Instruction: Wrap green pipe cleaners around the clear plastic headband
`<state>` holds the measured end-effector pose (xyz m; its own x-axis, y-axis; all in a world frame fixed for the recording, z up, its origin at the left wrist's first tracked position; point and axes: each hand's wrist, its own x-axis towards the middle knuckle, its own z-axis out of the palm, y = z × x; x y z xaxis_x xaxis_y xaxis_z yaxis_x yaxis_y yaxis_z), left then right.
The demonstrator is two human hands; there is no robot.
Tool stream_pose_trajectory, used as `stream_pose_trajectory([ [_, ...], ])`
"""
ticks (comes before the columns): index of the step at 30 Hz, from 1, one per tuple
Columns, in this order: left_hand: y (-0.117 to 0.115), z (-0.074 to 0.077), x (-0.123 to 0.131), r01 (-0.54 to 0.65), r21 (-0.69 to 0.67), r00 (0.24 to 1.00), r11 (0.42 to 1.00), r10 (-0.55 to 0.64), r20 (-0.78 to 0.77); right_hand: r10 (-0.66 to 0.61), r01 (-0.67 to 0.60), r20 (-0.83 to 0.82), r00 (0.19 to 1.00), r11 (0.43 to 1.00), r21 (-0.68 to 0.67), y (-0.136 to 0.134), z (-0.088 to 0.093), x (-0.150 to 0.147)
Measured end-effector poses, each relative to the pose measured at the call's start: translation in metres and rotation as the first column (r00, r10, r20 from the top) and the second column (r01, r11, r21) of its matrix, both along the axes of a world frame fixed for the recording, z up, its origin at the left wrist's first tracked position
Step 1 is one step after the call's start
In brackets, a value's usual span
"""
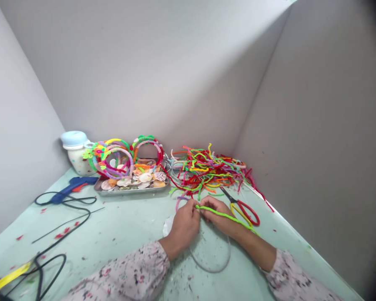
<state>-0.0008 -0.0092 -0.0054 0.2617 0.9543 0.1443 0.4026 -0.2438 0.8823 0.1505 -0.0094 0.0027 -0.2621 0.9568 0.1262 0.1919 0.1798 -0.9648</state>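
Fine pinching seems best here: steady the lime-green pipe cleaner [227, 216] near its end and keep its long tail from snagging. The left hand [184, 223] pinches that end at centre frame; the right hand [218, 212] curls close beside it, its exact hold hidden. The tail runs over the right hand toward the lower right; the grey hoop [210, 271] hangs below both hands.
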Motion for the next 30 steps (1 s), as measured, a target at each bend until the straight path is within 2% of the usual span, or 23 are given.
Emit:
stream_pose_trajectory([
  [4, 0.0, 0.001, 0.0, -0.006, 0.016, 1.0, 1.0, 0.007, -0.021, 0.004, -0.004, -0.003, 1.0, 1.0, 0.003, 0.003, -0.007, 0.003],
  [15, -0.005, 0.01, -0.001, -0.014, -0.038, 1.0, 0.999, 0.015, 0.014, 0.004, -0.004, 0.029, 1.0, 1.0, 0.006, 0.001, -0.005, 0.005],
  [30, -0.005, 0.01, 0.0, -0.027, -0.058, 0.999, 0.998, 0.028, 0.015, -0.009, 0.01, 0.035, 0.999, 0.999, -0.035, -0.001, -0.008, 0.007],
])
